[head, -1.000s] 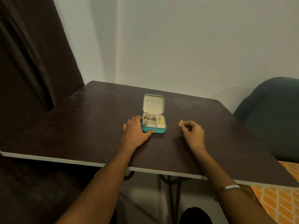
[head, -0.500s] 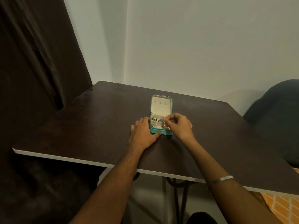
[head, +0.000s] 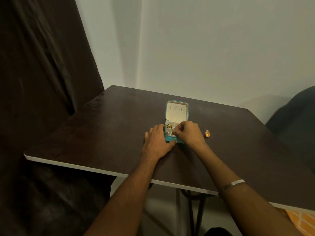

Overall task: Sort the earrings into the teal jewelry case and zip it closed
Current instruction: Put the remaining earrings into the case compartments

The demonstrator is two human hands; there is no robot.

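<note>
The teal jewelry case [head: 185, 106] lies open at the middle of the dark table [head: 105, 133], its cream lid standing up at the back. Its divided tray holds several earrings [head: 169, 125]. My left hand [head: 157, 143] braces the case, fingers along its left side and thumb on its front edge. My right hand [head: 190, 132] hovers over the tray's right compartments, fingertips pinched on a small pale earring and hiding those compartments. One gold earring [head: 207, 134] lies loose on the table to the right of that hand.
A dark curtain [head: 42, 65] hangs at the left and a dark rounded chair [head: 296, 116] stands at the right. The table's white front edge [head: 85, 167] runs close to me. A plain wall is behind.
My right hand moved left from the table beside the case to over the tray, pinching an earring. The view shifted left, and the loose gold earring now shows.
</note>
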